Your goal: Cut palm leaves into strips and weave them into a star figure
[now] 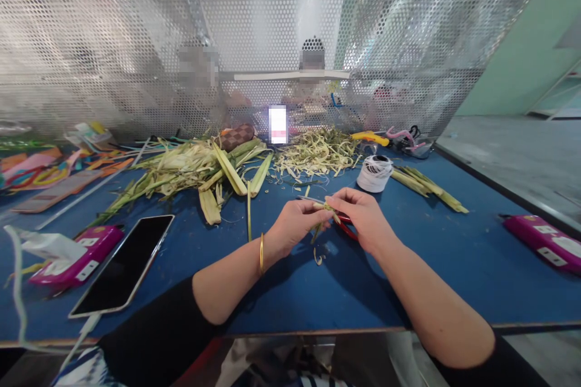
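I have the left hand (pixel 299 222) and right hand (pixel 361 214) together at centre, fingertips pinching a green husk strip (pixel 335 216), red-handled scissors (pixel 347 229) against the right. Thread spool (pixel 374 175) bounds one o'clock; blue tabletop (pixel 458 266) spreads toward four, its near edge (pixel 318 332) at six.

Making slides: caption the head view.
Left hand and right hand hold plant strips and red-handled scissors over a blue table.

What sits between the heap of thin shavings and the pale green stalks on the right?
In the head view, a spool of white thread stands between the shavings and the stalks.
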Demonstrator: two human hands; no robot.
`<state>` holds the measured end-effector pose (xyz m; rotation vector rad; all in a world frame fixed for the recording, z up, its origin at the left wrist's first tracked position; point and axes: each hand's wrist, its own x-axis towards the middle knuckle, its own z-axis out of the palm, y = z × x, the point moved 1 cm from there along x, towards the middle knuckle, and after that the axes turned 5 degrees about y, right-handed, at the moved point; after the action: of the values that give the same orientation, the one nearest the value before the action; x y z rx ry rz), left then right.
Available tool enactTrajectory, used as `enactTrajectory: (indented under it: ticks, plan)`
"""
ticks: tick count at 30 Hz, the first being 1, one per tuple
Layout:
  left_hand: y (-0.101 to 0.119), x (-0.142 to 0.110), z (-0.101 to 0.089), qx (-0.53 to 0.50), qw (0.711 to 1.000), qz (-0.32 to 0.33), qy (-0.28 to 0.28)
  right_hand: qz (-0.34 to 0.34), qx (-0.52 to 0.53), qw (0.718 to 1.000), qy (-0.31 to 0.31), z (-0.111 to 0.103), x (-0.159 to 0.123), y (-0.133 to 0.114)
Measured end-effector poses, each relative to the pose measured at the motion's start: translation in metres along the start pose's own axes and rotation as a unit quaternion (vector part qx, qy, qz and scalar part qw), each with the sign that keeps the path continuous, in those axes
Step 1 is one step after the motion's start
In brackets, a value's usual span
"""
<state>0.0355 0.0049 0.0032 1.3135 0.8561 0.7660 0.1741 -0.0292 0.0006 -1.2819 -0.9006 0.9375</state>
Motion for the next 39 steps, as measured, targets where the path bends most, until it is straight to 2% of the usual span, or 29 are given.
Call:
enactTrajectory:
  ticks: [2, 3, 4, 5, 8, 11, 14, 16, 20, 23, 26, 28, 30, 32, 36, 39]
  plan:
    - [-0.001, 0.001, -0.001, 0.005, 0.999, 0.001, 0.032, -0.081, -0.092, 0.992, 0.037, -0.003, 0.002, -0.001]
    - [-0.001, 0.002, -0.002, 0.000, 0.999, 0.002, 0.050, -0.135, -0.158, 0.976, 0.063, -0.006, 0.004, -0.002]
    - [-0.002, 0.003, -0.004, -0.009, 0.998, 0.002, 0.069, -0.193, -0.232, 0.949, 0.089, -0.008, 0.006, -0.003]
    - [-0.002, 0.005, -0.005, -0.022, 0.996, 0.001, 0.084, -0.252, -0.309, 0.911, 0.110, -0.009, 0.007, -0.004]
    - [-0.004, 0.007, -0.008, -0.054, 0.992, -0.012, 0.111, -0.390, -0.503, 0.759, 0.135, -0.011, 0.012, -0.011]
    - [-0.004, 0.008, -0.009, -0.067, 0.989, -0.010, 0.131, -0.432, -0.625, 0.634, 0.144, -0.009, 0.017, -0.019]
    - [-0.003, 0.007, -0.009, -0.067, 0.988, -0.004, 0.141, -0.450, -0.682, 0.552, 0.165, -0.005, 0.024, -0.028]
    - [-0.003, 0.007, -0.010, -0.068, 0.987, -0.001, 0.144, -0.471, -0.689, 0.521, 0.182, -0.002, 0.029, -0.031]
    - [-0.003, 0.007, -0.009, -0.070, 0.987, -0.001, 0.145, -0.509, -0.665, 0.509, 0.198, 0.001, 0.038, -0.032]
    - [-0.004, 0.008, -0.009, -0.067, 0.987, -0.004, 0.146, -0.502, -0.675, 0.511, 0.177, -0.001, 0.039, -0.030]
    - [-0.006, 0.009, -0.010, -0.065, 0.988, -0.009, 0.143, -0.490, -0.682, 0.511, 0.183, -0.002, 0.035, -0.031]
    - [-0.006, 0.009, -0.010, -0.064, 0.987, -0.010, 0.144, -0.494, -0.665, 0.524, 0.197, -0.003, 0.033, -0.032]
    - [-0.005, 0.008, -0.010, -0.066, 0.987, -0.010, 0.145, -0.500, -0.647, 0.544, 0.191, -0.003, 0.033, -0.033]
    - [-0.005, 0.008, -0.010, -0.066, 0.987, -0.012, 0.144, -0.496, -0.646, 0.551, 0.183, -0.004, 0.032, -0.032]
    - [-0.003, 0.006, -0.008, -0.064, 0.988, -0.019, 0.140, -0.493, -0.660, 0.532, 0.195, -0.005, 0.029, -0.031]
    - [-0.003, 0.006, -0.008, -0.069, 0.988, -0.027, 0.134, -0.507, -0.647, 0.531, 0.205, -0.004, 0.027, -0.031]
